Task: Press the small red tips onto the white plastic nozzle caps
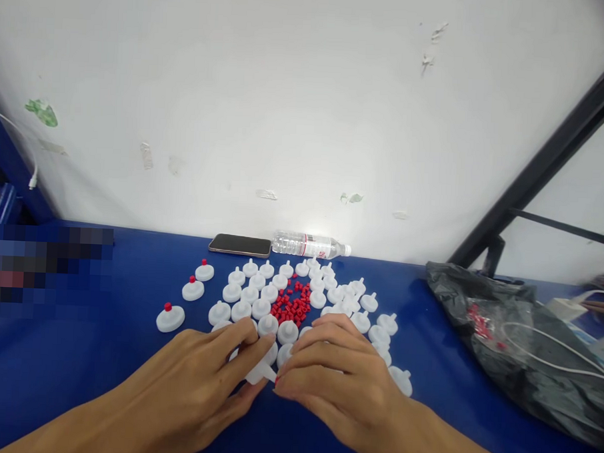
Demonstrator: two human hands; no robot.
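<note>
My left hand (215, 376) grips a white plastic nozzle cap (259, 371), tilted so its thin spout points right. At the spout's tip, my right hand (335, 375) pinches a small red cap (276, 380), mostly hidden by the fingertips. Beyond both hands, many white nozzle caps (232, 291) stand spout-up on the blue table around a pile of small red caps (291, 309). Off to the left, three white nozzle caps (170, 319) carry red caps on their spouts. My hands cover some of the nearest pieces.
Along the wall lie a phone (240, 244) and a clear plastic bottle (308, 245) on its side. To the right spreads a black plastic bag (516, 369) with a clear bag of red caps (482, 324) and a white cable (552, 334) on it. A dark metal frame (545, 157) slants upward there.
</note>
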